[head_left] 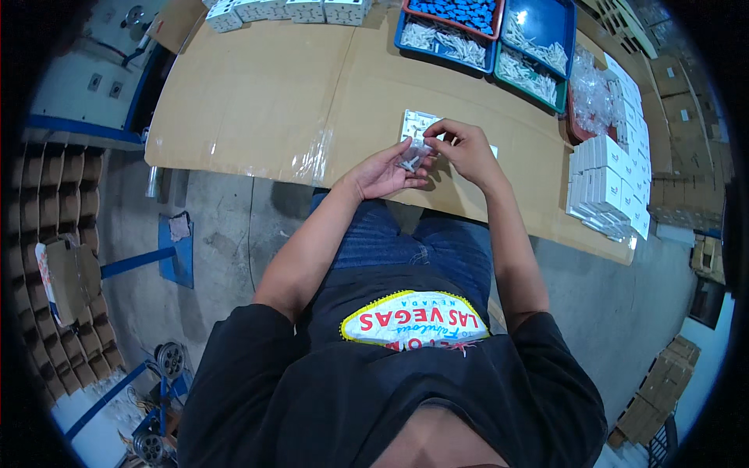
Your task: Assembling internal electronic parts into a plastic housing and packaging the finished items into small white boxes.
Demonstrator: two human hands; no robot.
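A small clear plastic bag [411,161] with white pieces in it lies between my two hands, close to the table's near edge. My left hand [381,173] supports it from the left, palm turned up and fingers curled around it. From the right, my right hand [466,153] pinches the bag's upper part between thumb and fingers. Just beyond the hands is a white plate with small raised shapes [418,122], partly covered by my fingers. Another white edge [493,151] shows behind my right hand; what it belongs to is hidden.
A cardboard sheet [257,101] covers the table. At the far right stand blue trays [445,57] and a green tray [537,101] of white pieces, and a red tray of blue pieces. Clear bags [591,93] and stacked white boxes [605,183] sit right; white blocks [304,10] line the back.
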